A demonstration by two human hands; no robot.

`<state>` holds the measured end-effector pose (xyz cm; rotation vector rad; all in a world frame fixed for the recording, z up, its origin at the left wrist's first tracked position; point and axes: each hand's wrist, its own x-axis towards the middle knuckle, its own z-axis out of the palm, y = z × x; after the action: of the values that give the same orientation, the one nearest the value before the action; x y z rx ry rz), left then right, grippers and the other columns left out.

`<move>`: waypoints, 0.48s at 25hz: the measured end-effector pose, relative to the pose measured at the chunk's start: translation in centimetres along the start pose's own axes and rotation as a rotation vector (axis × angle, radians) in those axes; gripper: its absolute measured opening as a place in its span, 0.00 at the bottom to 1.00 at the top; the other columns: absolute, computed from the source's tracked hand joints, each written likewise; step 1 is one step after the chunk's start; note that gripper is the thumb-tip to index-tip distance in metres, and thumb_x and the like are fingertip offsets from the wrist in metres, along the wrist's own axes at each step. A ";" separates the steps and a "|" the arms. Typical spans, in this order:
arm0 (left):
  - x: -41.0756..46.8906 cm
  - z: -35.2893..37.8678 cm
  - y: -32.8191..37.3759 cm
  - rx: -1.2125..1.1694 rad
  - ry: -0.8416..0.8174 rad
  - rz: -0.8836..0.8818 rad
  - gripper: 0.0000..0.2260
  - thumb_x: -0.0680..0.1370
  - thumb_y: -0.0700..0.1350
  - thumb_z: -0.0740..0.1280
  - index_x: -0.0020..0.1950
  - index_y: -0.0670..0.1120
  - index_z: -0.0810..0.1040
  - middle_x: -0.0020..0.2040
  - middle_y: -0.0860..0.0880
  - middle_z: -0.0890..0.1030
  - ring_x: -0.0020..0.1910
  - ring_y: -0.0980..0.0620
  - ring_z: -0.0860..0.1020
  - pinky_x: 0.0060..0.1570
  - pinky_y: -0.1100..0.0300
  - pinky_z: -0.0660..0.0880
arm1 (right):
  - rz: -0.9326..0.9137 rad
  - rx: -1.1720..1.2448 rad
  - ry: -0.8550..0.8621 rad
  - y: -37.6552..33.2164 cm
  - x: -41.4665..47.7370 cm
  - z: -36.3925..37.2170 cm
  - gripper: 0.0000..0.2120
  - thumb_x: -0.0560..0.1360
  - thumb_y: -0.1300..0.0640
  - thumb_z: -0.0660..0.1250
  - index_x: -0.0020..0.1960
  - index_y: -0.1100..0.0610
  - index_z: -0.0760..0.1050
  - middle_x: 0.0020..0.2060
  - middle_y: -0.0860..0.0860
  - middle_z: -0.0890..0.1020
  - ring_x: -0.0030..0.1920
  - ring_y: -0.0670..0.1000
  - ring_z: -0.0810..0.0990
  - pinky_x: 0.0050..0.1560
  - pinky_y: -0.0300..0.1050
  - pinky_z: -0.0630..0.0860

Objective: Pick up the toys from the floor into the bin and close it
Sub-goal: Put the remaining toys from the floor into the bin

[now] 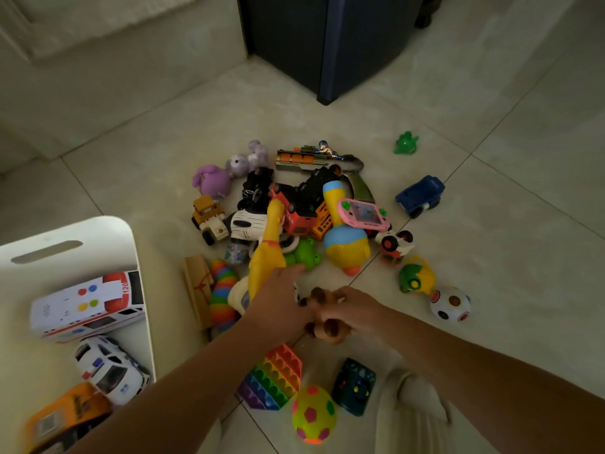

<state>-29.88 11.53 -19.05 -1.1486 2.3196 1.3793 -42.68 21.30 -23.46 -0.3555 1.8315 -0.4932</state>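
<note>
Currently: toy pile mid-frame; bin lower left, open, ambulance inside. Right hand clamped round brown spotted toy. Left hand on yellow chicken, grip unclear. Advice: secure both, lift clear, release low over bin.

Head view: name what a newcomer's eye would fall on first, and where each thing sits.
A bright heap of toys fills the middle of the tiled floor, with a long yellow rubber chicken sticking out of it. At the left edge stands an open white bin with a toy ambulance already inside. Just below the heap the left hand and right hand meet, the right curled round a brown spotted toy.
</note>
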 end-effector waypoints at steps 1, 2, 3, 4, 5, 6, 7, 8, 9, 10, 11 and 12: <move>0.0 0.0 0.5 -0.220 -0.023 -0.085 0.33 0.75 0.48 0.70 0.76 0.51 0.58 0.72 0.48 0.65 0.65 0.48 0.71 0.61 0.53 0.72 | -0.030 0.184 -0.005 -0.2 -0.6 -0.4 0.19 0.70 0.53 0.74 0.57 0.56 0.71 0.42 0.52 0.77 0.37 0.49 0.79 0.31 0.40 0.74; 0.0 -0.1 1.3 -0.499 -0.048 -0.189 0.33 0.75 0.50 0.70 0.76 0.53 0.58 0.70 0.48 0.68 0.62 0.48 0.74 0.59 0.50 0.75 | -0.101 0.267 0.008 -0.6 -1.4 -0.5 0.20 0.71 0.54 0.74 0.58 0.56 0.70 0.43 0.53 0.78 0.37 0.50 0.80 0.31 0.40 0.76; -0.1 -0.1 1.9 -0.749 -0.093 -0.293 0.32 0.74 0.52 0.70 0.75 0.56 0.59 0.68 0.48 0.70 0.58 0.48 0.76 0.55 0.48 0.77 | -0.190 0.266 0.030 -1.2 -2.1 -0.5 0.20 0.71 0.54 0.74 0.58 0.55 0.69 0.45 0.53 0.78 0.39 0.50 0.81 0.34 0.41 0.78; -0.2 -0.3 2.5 -0.905 -0.133 -0.367 0.30 0.74 0.54 0.70 0.73 0.58 0.61 0.66 0.48 0.72 0.56 0.46 0.77 0.52 0.47 0.79 | -0.295 0.204 0.043 -1.8 -2.4 -0.4 0.19 0.72 0.55 0.74 0.57 0.55 0.70 0.46 0.53 0.79 0.42 0.51 0.82 0.38 0.42 0.79; -0.2 -0.4 2.8 -0.959 -0.152 -0.394 0.27 0.74 0.54 0.70 0.71 0.58 0.64 0.64 0.47 0.74 0.54 0.45 0.78 0.50 0.47 0.80 | -0.385 0.143 0.027 -2.4 -2.6 -0.2 0.16 0.72 0.56 0.73 0.56 0.55 0.71 0.47 0.53 0.79 0.44 0.52 0.82 0.43 0.45 0.80; -0.1 -0.5 2.9 -0.964 -0.135 -0.393 0.23 0.75 0.53 0.69 0.68 0.55 0.68 0.62 0.46 0.76 0.53 0.44 0.79 0.46 0.48 0.81 | -0.433 0.103 -0.017 -3.1 -2.9 -0.1 0.14 0.73 0.57 0.72 0.56 0.55 0.73 0.47 0.54 0.80 0.47 0.53 0.82 0.47 0.49 0.80; -0.1 -0.7 2.9 -0.950 -0.090 -0.396 0.17 0.77 0.52 0.68 0.64 0.52 0.71 0.59 0.44 0.77 0.50 0.44 0.80 0.43 0.50 0.81 | -0.424 0.119 -0.055 -3.7 -3.0 -0.3 0.13 0.74 0.56 0.69 0.57 0.54 0.73 0.48 0.55 0.80 0.49 0.54 0.81 0.51 0.52 0.80; -0.1 -1.1 3.0 -0.952 -0.031 -0.415 0.13 0.78 0.50 0.67 0.61 0.51 0.73 0.55 0.43 0.78 0.48 0.43 0.80 0.40 0.51 0.80 | -0.371 0.178 -0.072 -4.0 -2.9 -0.8 0.12 0.75 0.57 0.66 0.59 0.54 0.74 0.48 0.55 0.79 0.49 0.55 0.81 0.52 0.53 0.79; -0.1 -1.7 2.9 -0.970 0.012 -0.441 0.12 0.78 0.48 0.67 0.60 0.51 0.73 0.52 0.43 0.78 0.46 0.43 0.79 0.40 0.51 0.80 | -0.332 0.252 -0.060 -3.8 -2.5 -1.2 0.10 0.77 0.59 0.62 0.58 0.54 0.74 0.46 0.54 0.79 0.47 0.55 0.80 0.51 0.53 0.79; -0.1 -2.3 2.7 -1.002 0.035 -0.463 0.13 0.78 0.47 0.67 0.61 0.51 0.72 0.50 0.44 0.77 0.45 0.44 0.78 0.41 0.49 0.79 | -0.360 0.276 0.058 -3.3 -2.0 -1.6 0.10 0.78 0.61 0.59 0.56 0.54 0.76 0.43 0.54 0.79 0.44 0.55 0.79 0.50 0.54 0.78; 0.0 -2.8 2.5 -1.038 0.054 -0.478 0.14 0.77 0.47 0.68 0.62 0.52 0.71 0.50 0.44 0.76 0.46 0.43 0.78 0.43 0.48 0.79 | -0.430 0.214 0.290 -2.5 -1.4 -2.2 0.10 0.78 0.63 0.59 0.53 0.54 0.77 0.42 0.53 0.78 0.44 0.55 0.79 0.49 0.53 0.77; -0.1 -3.4 2.5 -1.058 0.066 -0.485 0.16 0.77 0.47 0.69 0.62 0.52 0.70 0.53 0.43 0.76 0.48 0.42 0.78 0.45 0.46 0.80 | -0.482 0.088 0.566 -1.3 -0.5 -3.3 0.09 0.77 0.62 0.61 0.52 0.54 0.78 0.44 0.54 0.78 0.45 0.56 0.79 0.49 0.53 0.76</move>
<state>-30.92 9.46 -15.58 -1.8253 1.0756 2.3867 -45.64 20.89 -21.51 -0.6522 2.2595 -1.0903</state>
